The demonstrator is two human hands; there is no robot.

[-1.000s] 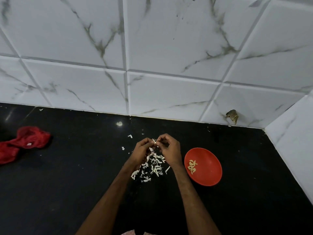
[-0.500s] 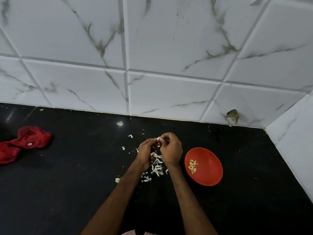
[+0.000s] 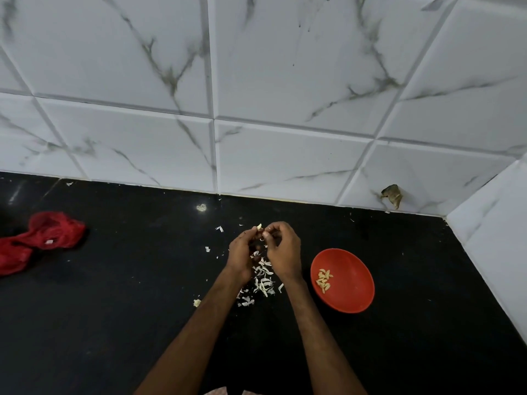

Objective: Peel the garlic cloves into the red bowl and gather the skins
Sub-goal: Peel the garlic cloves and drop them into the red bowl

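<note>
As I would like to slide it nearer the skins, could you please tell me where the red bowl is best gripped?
Probably pinch the rim of the red bowl on its right side, coming from the right, thumb inside. It sits upright and shallow on the black counter, and the peeled cloves lie towards its left inner wall, so the right wall is bare.
</note>
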